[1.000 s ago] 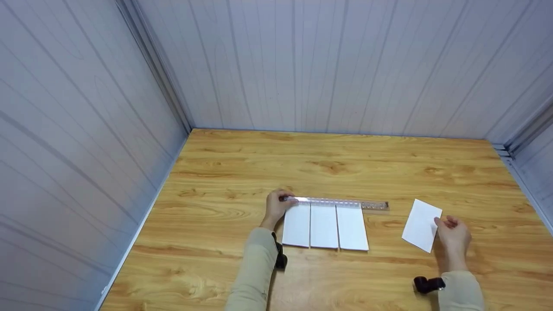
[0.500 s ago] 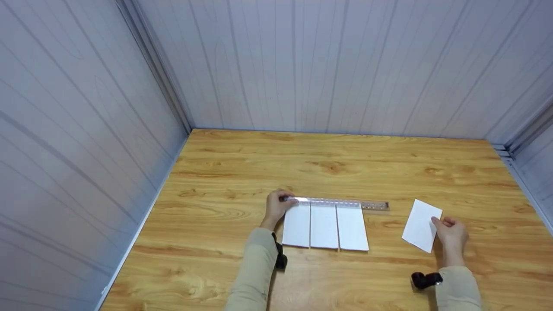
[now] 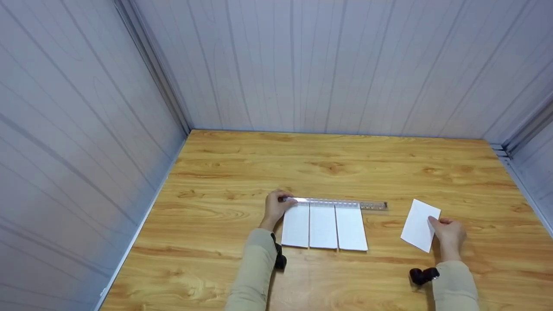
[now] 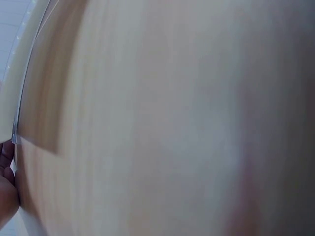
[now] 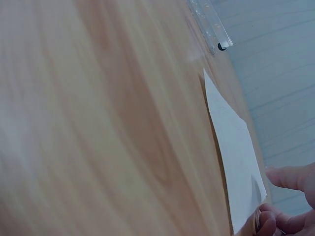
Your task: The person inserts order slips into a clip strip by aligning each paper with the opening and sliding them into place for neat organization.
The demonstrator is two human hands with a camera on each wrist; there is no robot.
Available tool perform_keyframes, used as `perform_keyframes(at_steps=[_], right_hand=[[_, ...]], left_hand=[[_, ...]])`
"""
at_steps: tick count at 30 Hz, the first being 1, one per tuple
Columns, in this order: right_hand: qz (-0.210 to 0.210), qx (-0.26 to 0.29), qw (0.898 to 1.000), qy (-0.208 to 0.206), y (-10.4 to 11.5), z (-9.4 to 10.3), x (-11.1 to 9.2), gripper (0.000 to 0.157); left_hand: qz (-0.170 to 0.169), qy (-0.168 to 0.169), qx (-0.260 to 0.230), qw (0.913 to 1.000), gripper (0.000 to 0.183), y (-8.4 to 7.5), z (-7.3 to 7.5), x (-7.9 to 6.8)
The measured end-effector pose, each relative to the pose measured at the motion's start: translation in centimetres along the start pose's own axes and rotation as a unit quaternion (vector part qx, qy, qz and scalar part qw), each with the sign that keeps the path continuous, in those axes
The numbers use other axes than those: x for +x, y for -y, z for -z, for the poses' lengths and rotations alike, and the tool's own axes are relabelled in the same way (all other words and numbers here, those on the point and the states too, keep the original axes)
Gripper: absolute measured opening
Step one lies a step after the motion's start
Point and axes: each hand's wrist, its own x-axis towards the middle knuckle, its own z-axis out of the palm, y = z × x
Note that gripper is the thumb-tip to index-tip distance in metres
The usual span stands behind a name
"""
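My left hand [image 3: 275, 208] holds the left end of a clear plastic ruler [image 3: 332, 202], thumb on top. The ruler lies across the top ends of three white paper cards [image 3: 323, 226] set side by side with narrow gaps. Off to the right lies another white card [image 3: 419, 226], turned at a slant. My right hand [image 3: 450, 235] is at that card's right edge, its thumb over the card in the head view. From the right wrist, the thumb [image 5: 288, 178] stands off the card while curled fingers [image 5: 275, 221] meet its near corner.
The wood-grain table [image 3: 242, 164] is enclosed by pale panelled walls [image 3: 276, 65] at the back and sides. A dark wrist camera [image 3: 280, 259] sits on the left sleeve and another camera [image 3: 424, 275] on the right one.
My right hand has slid slightly left, its thumb reaching further over the slanted card. The left hand, ruler and three cards have stayed put.
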Motion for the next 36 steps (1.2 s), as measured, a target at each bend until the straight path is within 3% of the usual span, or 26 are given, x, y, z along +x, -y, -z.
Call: perform_keyframes(at_steps=[9, 18, 22, 29, 36], right_hand=[[0.003, -0.001, 1.000, -0.011, 0.1, -0.2, 0.0, 0.050], [0.015, -0.034, 0.999, -0.002, 0.2, -0.2, -0.3, 0.049], [0.016, -0.047, 0.999, 0.002, 0.2, -0.2, -0.2, 0.049], [-0.005, -0.041, 0.999, -0.001, 0.2, -0.5, 0.1, 0.042], [-0.015, -0.033, 0.999, 0.001, 0.4, -0.4, 0.0, 0.042]], left_hand=[[-0.018, -0.006, -0.014, 0.9997, 0.018, 0.1, -0.1, -0.1], [-0.002, -0.001, -0.019, 0.9998, 0.016, 0.0, 0.0, -0.1], [0.001, 0.002, -0.040, 0.9992, 0.014, -0.7, 0.2, -0.2], [-0.007, 0.007, -0.055, 0.9984, 0.016, -3.6, 0.9, -1.0], [-0.016, 0.003, -0.036, 0.9992, 0.016, -3.5, 0.9, -1.0]])
